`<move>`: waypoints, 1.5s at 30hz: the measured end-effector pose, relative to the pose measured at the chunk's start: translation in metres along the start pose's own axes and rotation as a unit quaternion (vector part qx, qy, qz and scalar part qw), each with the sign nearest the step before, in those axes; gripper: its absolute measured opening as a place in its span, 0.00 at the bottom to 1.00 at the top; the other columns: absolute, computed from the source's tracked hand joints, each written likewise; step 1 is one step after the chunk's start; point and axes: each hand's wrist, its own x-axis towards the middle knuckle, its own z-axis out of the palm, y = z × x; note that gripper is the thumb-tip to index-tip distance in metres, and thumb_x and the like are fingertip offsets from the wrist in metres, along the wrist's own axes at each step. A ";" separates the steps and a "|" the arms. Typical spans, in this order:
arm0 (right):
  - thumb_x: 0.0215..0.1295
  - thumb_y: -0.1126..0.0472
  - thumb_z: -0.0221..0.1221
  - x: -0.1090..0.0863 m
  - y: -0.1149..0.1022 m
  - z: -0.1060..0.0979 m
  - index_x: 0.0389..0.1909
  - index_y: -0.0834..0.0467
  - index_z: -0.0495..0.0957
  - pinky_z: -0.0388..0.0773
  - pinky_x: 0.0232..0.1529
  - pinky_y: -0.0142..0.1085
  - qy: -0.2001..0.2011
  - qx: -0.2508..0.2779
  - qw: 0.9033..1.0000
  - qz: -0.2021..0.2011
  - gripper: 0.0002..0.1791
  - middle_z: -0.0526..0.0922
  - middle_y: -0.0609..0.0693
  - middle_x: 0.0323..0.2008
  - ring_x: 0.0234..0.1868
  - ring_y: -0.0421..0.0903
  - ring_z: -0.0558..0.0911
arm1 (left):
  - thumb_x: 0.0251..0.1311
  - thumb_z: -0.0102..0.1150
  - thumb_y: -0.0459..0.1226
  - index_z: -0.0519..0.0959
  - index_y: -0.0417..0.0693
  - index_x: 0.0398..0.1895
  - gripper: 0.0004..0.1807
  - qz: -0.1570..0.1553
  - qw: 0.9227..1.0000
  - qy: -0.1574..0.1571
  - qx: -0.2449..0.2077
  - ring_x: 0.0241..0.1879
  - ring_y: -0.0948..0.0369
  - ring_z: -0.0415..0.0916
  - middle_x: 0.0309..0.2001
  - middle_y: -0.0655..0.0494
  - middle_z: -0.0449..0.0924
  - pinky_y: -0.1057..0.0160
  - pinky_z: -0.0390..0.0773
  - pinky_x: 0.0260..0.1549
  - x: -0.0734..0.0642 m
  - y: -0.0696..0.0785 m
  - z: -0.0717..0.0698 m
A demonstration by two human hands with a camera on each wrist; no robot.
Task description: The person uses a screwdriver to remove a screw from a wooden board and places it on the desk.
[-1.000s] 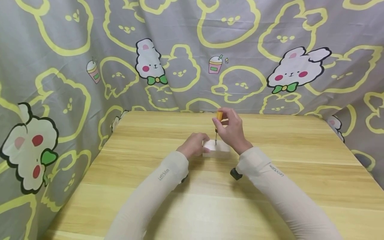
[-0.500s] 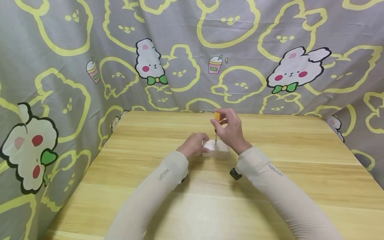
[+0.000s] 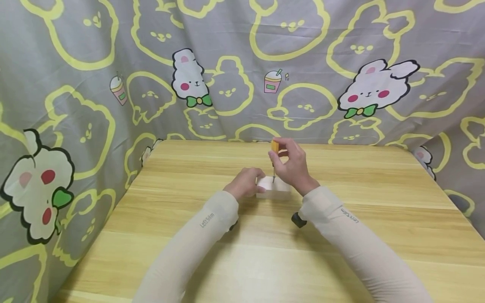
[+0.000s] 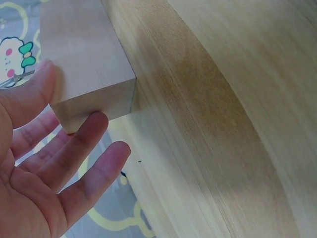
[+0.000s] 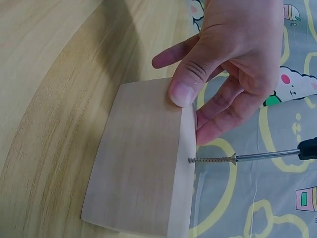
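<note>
A pale wooden block (image 3: 278,194) rests on the table in the head view. My left hand (image 3: 244,183) grips its left end, thumb on the front face and fingers around the end and back, as the right wrist view shows. Upright in the block's top stands a threaded screw (image 5: 213,159), its point in the wood and most of its thread above the surface. The tip of a screwdriver (image 5: 267,154) meets the screw head. My right hand (image 3: 294,165) pinches the screwdriver's yellow-orange handle from above; this hand is outside the right wrist view.
The wood-grain table (image 3: 250,261) extends around the block on all sides. Behind and to the left hangs a grey curtain (image 3: 235,42) with cartoon print. A small black device (image 3: 299,219) sits under the right wrist.
The screwdriver handle leaned right a second ago, stood straighter half a second ago, and now tips slightly right again. My right fingers shifted a little with it; left hand and block stayed put.
</note>
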 end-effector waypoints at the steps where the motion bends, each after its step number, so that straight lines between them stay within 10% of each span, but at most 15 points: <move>1: 0.57 0.73 0.64 0.001 0.000 -0.001 0.49 0.69 0.74 0.84 0.29 0.42 -0.002 -0.002 1.000 0.000 0.18 0.78 0.61 0.38 0.35 0.54 0.82 | 0.55 0.70 0.41 0.76 0.45 0.59 0.28 0.000 1.000 0.000 0.000 0.59 0.53 0.72 0.58 0.50 0.77 0.55 0.71 0.60 0.000 0.000 0.000; 45: 0.56 0.71 0.66 0.003 -0.001 -0.013 0.49 0.65 0.74 0.83 0.26 0.45 -0.035 -0.002 0.999 0.034 0.19 0.79 0.58 0.33 0.32 0.52 0.82 | 0.55 0.70 0.40 0.76 0.44 0.59 0.28 -0.006 1.000 0.000 -0.003 0.58 0.53 0.72 0.58 0.49 0.77 0.54 0.71 0.59 0.000 0.002 0.002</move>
